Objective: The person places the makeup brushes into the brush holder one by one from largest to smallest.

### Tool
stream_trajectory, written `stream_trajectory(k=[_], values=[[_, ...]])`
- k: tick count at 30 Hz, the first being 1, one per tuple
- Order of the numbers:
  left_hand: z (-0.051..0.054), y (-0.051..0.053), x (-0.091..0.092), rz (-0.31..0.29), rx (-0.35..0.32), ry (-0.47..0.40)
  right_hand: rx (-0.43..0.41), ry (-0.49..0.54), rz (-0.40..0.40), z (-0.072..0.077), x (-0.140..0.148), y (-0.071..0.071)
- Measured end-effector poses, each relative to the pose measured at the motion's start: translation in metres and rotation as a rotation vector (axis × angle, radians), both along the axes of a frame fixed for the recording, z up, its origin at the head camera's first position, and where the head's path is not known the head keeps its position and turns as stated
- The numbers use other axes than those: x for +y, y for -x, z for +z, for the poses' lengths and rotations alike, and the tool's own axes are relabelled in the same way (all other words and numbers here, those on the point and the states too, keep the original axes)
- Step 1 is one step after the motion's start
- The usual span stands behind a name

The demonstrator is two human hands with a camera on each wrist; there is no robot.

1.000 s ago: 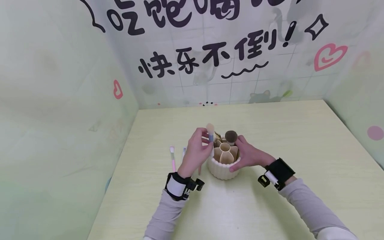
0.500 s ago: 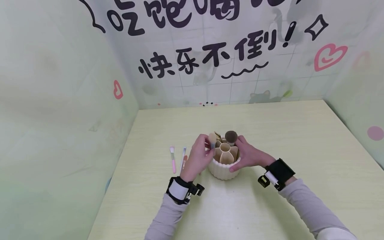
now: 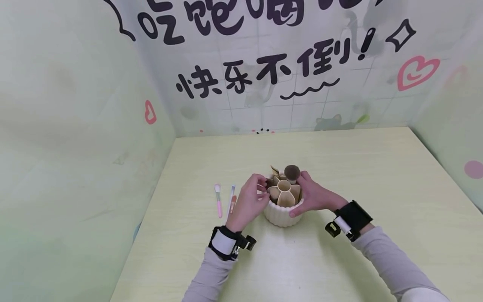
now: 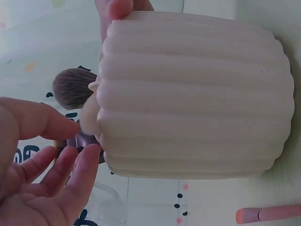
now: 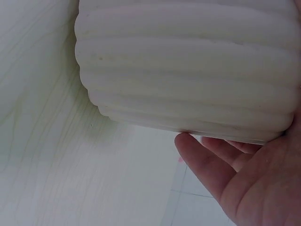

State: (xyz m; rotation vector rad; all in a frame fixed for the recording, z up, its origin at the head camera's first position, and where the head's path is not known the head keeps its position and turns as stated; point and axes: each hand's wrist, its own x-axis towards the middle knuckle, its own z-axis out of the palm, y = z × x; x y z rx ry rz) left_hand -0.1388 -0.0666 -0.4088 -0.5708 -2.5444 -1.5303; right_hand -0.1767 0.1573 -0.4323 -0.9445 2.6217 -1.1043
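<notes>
A cream ribbed makeup brush holder (image 3: 283, 217) stands upright on the table, its inside split into petal-like compartments around a round middle one. My right hand (image 3: 318, 195) grips its right side, thumb at the front; the right wrist view shows fingers against the ribbed wall (image 5: 188, 70). At the left rim is my left hand (image 3: 252, 200), fingers loosely bent and apart. Beside its fingertips, a pale-bristled makeup brush (image 3: 274, 193) sits low in a left compartment, only its head showing (image 4: 89, 117). A dark fluffy brush (image 3: 292, 172) rises from the back of the holder.
Left of the holder lie a pink-handled brush (image 3: 218, 203), a slim pale brush (image 3: 231, 196) and a reddish-tipped brush (image 3: 233, 203), partly behind my left hand. Printed cloth walls (image 3: 294, 113) border the table (image 3: 339, 155) at the back and sides.
My left hand has lowered the pale-bristled brush into the left compartment and its fingers have come off it. The right hand has kept its grip on the holder.
</notes>
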Motion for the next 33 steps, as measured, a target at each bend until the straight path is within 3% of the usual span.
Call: stream_trajectory(k=[6, 10, 14, 19, 26, 33], values=[[-0.003, 0.005, -0.025, 0.105, -0.031, 0.022, -0.052, 0.012, 0.05, 0.002, 0.003, 0.001], [-0.008, 0.009, -0.053, 0.201, -0.063, 0.108, -0.108, 0.021, 0.083, 0.008, 0.005, 0.0], [-0.017, 0.011, -0.08, 0.273, -0.099, 0.203, -0.092, 0.009, 0.1, 0.011, 0.004, 0.001], [-0.03, 0.013, -0.101, 0.301, -0.177, 0.3, -0.043, 0.027, 0.114, 0.01, 0.006, 0.004], [-0.046, 0.019, -0.109, 0.334, -0.312, 0.411, 0.032, -0.01, 0.113, 0.007, 0.008, 0.005], [-0.05, 0.022, -0.113, 0.346, -0.443, 0.492, 0.009, -0.047, 0.098, 0.008, 0.009, 0.005]])
